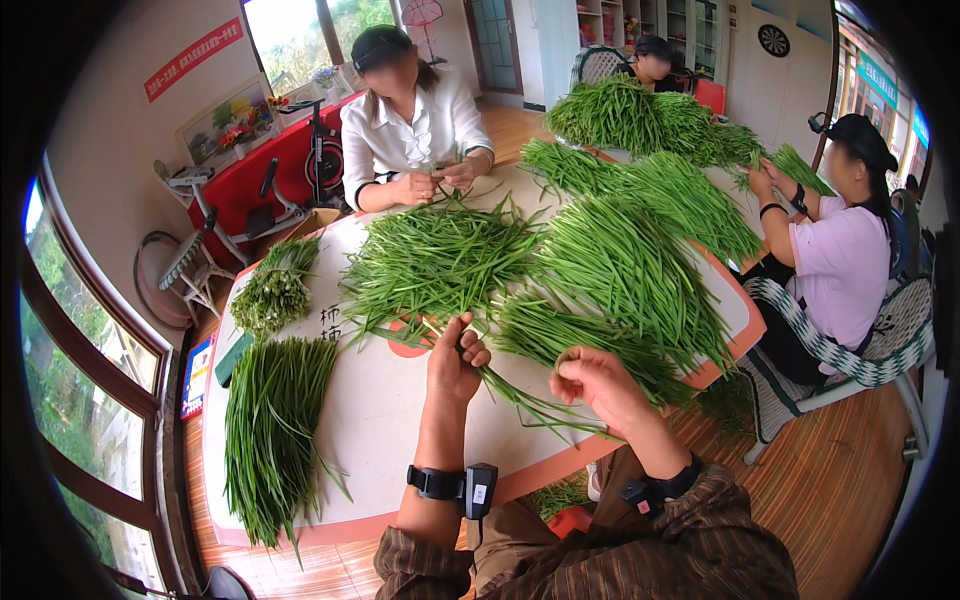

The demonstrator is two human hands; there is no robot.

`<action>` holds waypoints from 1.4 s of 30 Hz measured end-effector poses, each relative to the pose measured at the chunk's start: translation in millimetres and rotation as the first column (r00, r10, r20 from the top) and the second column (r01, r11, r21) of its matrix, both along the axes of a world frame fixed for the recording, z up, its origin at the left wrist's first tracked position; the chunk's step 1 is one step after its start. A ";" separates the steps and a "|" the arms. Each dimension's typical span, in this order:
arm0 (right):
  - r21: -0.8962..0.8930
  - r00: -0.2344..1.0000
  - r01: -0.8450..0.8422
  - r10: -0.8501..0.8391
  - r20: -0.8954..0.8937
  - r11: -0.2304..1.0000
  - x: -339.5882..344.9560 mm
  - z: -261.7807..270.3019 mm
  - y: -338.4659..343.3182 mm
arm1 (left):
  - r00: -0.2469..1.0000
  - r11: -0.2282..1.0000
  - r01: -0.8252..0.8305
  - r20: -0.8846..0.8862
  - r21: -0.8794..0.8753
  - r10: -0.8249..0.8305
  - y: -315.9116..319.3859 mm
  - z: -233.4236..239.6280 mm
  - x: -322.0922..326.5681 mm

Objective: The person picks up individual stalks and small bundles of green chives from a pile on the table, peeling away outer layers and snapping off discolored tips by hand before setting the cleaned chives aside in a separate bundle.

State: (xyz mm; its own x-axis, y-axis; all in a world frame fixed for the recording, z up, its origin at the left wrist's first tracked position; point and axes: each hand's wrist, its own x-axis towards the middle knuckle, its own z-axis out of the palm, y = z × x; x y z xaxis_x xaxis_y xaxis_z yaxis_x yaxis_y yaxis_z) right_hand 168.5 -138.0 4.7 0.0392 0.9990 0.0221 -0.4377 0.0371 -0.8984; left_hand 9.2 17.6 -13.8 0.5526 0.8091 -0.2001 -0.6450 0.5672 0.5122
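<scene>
My left hand (456, 358) is closed around a few long green garlic chives (536, 405), whose pale ends stick out above the fist and whose leaves trail right toward the table edge. My right hand (592, 379) is raised just right of them, fingers curled with thumb near the index finger; whether it pinches anything is too small to tell. Beyond my hands lies a loose heap of chives (442, 262), with a larger pile (622, 262) to its right. Another pile (585, 345) reaches behind my right hand. Neater bundles lie at left, one long (277, 427), one upper (277, 289).
The white table (382, 450) has a salmon-coloured border. Across it a person in white (416, 120) handles stems; a person in pink (832, 240) works at right, another sits at the far end. More chives (622, 112) are heaped there. A woven chair (892, 330) stands at right.
</scene>
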 end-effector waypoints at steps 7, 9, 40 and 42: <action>-0.139 0.599 -0.532 0.488 0.635 0.835 -4.4 25.8 -36.6 | 0.996 0.998 0.060 0.062 0.027 -0.062 3.6 -4.9 1.2; -0.149 0.479 -0.379 0.331 0.813 0.913 -5.2 29.2 -33.1 | 0.988 0.992 0.124 0.083 0.034 -0.127 1.5 -2.6 2.2; 0.038 -0.126 -0.223 -0.068 0.990 0.974 -52.0 -8.0 -49.9 | 0.987 0.974 0.158 -0.064 0.164 -0.149 -6.2 2.1 8.1; 0.168 -0.084 -0.279 -0.198 0.977 0.945 -50.6 -22.6 -63.2 | 0.985 0.970 0.171 -0.059 0.171 -0.163 -6.0 -0.5 9.8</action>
